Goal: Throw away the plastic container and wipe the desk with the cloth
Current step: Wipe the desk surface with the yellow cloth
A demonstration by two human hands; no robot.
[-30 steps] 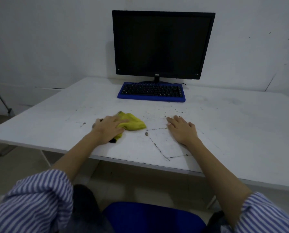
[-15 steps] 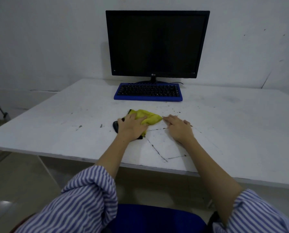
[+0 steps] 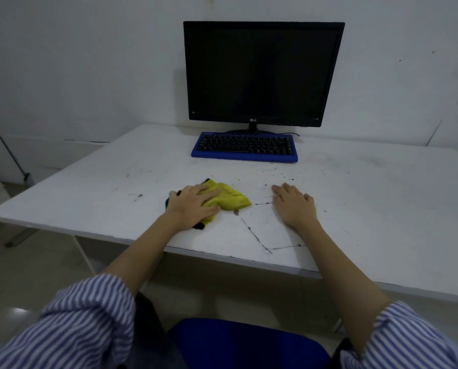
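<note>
We see the left hand (image 3: 193, 206), fingers spread flat, pressing the crumpled yellow cloth (image 3: 229, 199) on the scuffed white desk (image 3: 382, 198); the right hand (image 3: 295, 206) rests flat beside it, fingers together.

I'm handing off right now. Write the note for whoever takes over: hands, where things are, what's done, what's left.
Left hand: flat on the yellow cloth, pressing it onto the desk near the front middle.
Right hand: flat on the desk beside the cloth, holding nothing.
Plastic container: not in view; most likely thrown away, though that can't be confirmed from here.
Done: cloth is down on the desk for wiping.
Left: dark specks and streaks remain around the cloth, toward the keyboard and along the front edge. Wipe those, avoiding the keyboard and monitor.
</note>
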